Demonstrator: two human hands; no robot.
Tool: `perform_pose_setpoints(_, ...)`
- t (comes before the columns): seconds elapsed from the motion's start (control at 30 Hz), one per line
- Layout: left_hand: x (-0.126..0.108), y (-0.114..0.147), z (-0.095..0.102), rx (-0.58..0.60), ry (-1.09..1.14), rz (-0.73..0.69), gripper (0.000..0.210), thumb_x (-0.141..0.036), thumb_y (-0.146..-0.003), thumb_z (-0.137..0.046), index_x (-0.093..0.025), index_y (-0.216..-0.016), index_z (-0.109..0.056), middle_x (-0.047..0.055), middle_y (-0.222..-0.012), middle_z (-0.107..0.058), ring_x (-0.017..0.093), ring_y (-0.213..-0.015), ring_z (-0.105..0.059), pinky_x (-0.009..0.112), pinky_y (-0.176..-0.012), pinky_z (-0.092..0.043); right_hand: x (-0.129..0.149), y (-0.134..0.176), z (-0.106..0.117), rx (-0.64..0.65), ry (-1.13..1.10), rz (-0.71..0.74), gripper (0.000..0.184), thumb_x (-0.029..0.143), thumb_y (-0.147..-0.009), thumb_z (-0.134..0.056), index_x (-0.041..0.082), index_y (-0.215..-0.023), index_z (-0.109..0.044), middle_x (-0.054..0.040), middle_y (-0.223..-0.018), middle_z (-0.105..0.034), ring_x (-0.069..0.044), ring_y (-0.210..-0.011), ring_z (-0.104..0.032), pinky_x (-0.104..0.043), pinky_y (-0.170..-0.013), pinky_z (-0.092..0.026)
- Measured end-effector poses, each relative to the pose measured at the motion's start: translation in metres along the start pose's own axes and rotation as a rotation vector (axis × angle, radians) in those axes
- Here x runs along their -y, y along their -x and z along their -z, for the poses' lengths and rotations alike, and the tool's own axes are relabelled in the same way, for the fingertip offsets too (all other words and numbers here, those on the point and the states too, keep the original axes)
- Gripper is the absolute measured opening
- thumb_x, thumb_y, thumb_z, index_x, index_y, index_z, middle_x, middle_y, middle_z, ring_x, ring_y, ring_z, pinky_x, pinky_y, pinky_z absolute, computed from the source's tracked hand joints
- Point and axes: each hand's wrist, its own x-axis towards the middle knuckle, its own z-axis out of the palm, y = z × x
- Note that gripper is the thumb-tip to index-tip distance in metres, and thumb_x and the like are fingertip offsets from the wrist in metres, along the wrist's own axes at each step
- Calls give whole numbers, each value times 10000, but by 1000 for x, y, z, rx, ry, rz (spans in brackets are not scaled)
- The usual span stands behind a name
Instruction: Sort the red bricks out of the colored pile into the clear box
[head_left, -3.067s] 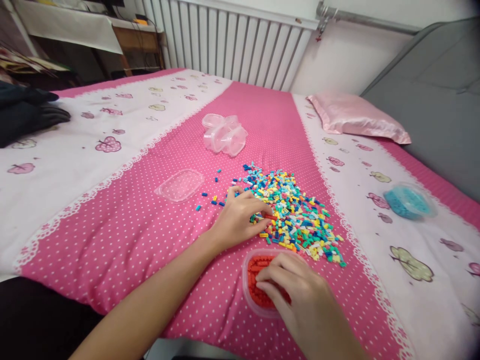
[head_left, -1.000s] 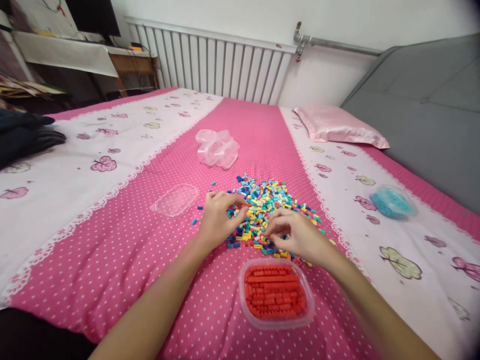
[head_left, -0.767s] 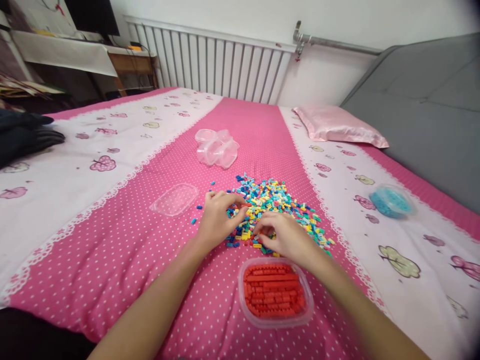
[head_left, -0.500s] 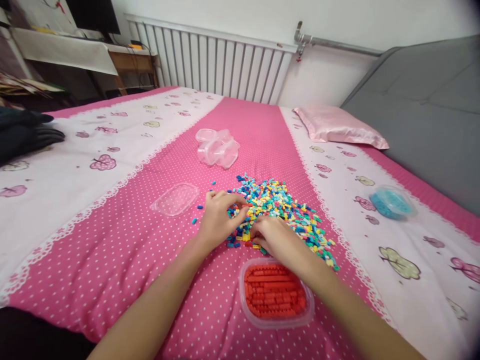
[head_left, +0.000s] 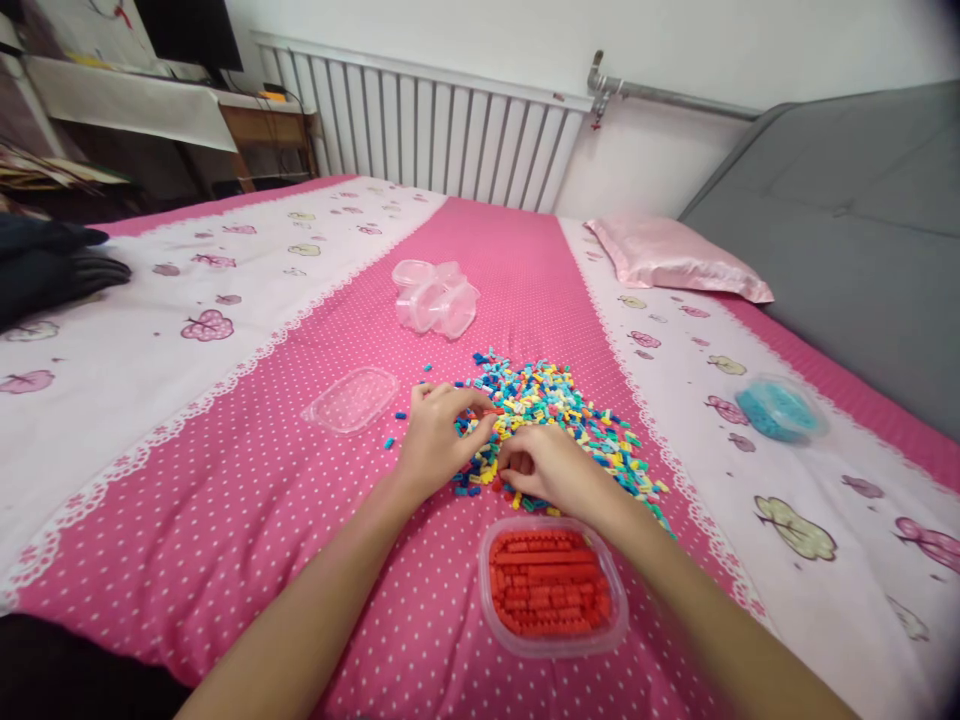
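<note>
A loose pile of small coloured building blocks [head_left: 555,400] lies on the pink bedspread. At its left side my left hand [head_left: 442,432] is closed on a red block [head_left: 493,411], pinched between thumb and fingers. My right hand [head_left: 541,462] is at the near edge of the pile with its fingers curled down to a small red block [head_left: 497,484]; the fingertips are partly hidden. Just in front of my hands stands a clear plastic container [head_left: 487,625] filled with red blocks [head_left: 547,585] in packed rows.
A clear lid [head_left: 352,400] lies left of the pile, and clear empty containers [head_left: 435,298] sit beyond it. A tub of light-blue blocks [head_left: 780,408] stands on the right. Farther off are a pink pillow [head_left: 675,258], a grey headboard [head_left: 840,190] and a radiator [head_left: 427,120].
My right hand has shifted slightly up, its fingers curling at the pile's near edge. My left hand stays in place with the red block.
</note>
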Motion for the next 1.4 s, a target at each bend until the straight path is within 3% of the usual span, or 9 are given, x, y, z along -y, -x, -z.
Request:
perform_pose_setpoints(0.17, 2, 0, 0, 69, 24, -36, 90, -292, -936, -642, -234, -926, -711, 3, -912, -762, 192, -863, -653, 385, -931, -382, -15, 12, 12, -85, -291, -59, 72, 231, -828, -651, 190, -806, -707, -4, -687, -716, -142, -624, -664, -241, -609, -498)
perform_pose_setpoints(0.33, 1, 1, -1, 202, 56, -130, 82, -295, -934, -658, -246, -937, -723, 1, -891, -759, 191, -863, -650, 373, -920, -394, -41, 28, 15, -186, -512, -150, 278, 463, -799, -698, 187, -790, -678, -54, -751, -751, -187, -680, -716, -304, -654, -568)
perform_pose_setpoints(0.5, -3, 1, -2, 262, 94, -200, 48, -266, -910, -677, -248, -926, -718, -6, -912, -770, 187, -872, -655, 365, -912, -391, -47, 45, 12, -246, -642, -201, 367, 538, -709, -782, 189, -766, -683, -73, -767, -764, -208, -703, -729, -337, -694, -592)
perform_pose_setpoints(0.8, -10, 5, -8, 293, 140, -269, 75, -267, -926, -638, -252, -925, -712, -12, -881, -767, 177, -832, -650, 373, -907, -380, -38, 51, -1, -273, -723, -180, 282, 423, -678, -818, 196, -771, -678, -22, -698, -722, -154, -600, -668, -270, -561, -536)
perform_pose_setpoints(1.1, -16, 6, -12, 368, 116, -294, 78, -283, -910, -662, -257, -882, -730, -7, -834, -742, 178, -840, -641, 392, -950, -357, -42, 52, -17, -364, -764, -97, 164, 371, -766, -763, 212, -771, -722, -55, -824, -755, -188, -764, -714, -316, -698, -578)
perform_pose_setpoints(1.4, -15, 7, -16, 298, 68, -295, 76, -297, -899, -682, -247, -862, -726, -16, -775, -724, 165, -760, -608, 388, -919, -371, -47, 44, -19, -439, -796, -82, 90, 315, -764, -759, 227, -767, -739, -37, -798, -748, -179, -726, -708, -321, -688, -578)
